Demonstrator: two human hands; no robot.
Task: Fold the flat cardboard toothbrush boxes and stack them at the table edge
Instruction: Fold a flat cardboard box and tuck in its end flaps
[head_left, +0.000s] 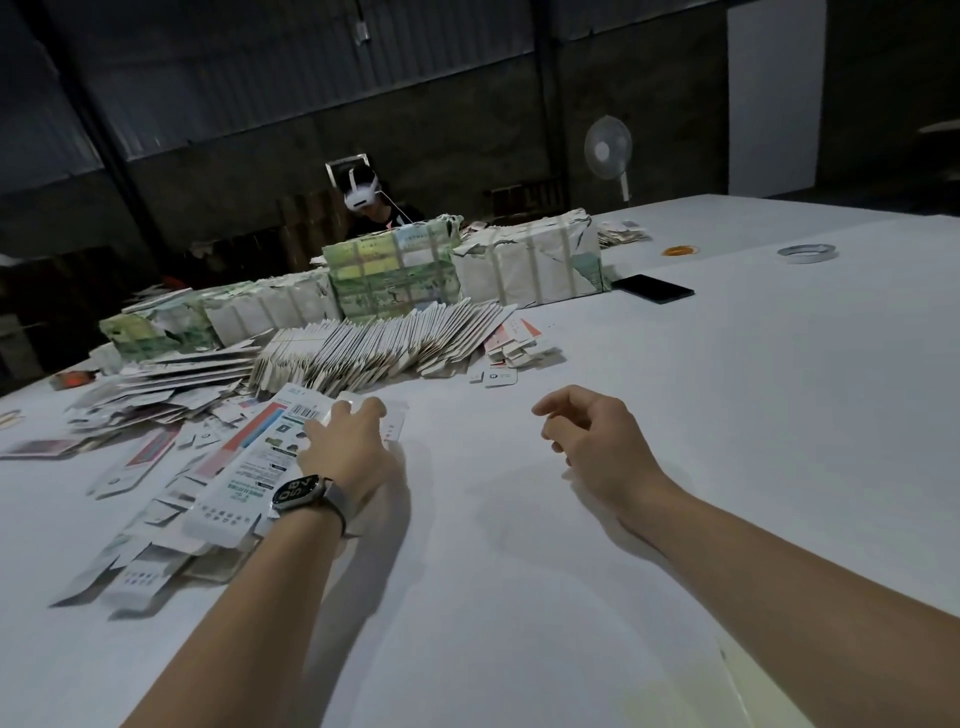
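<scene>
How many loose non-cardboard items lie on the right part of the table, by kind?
Black phone: 1
Tape roll: 1
Orange rubber-band bunch: 1
Total: 3

There is one view only, from the camera on my head, so nothing is shared with a second view. It looks forward and down across the white bench (675, 415), tilted so the far edge slopes. My forearms enter from the bottom edge and my left hand (345, 447) and right hand (592, 436) sit close, near the middle. The wide lens also takes in the piles of cardboard (374, 348) farther off and the dark wall (467, 104) beyond.
</scene>
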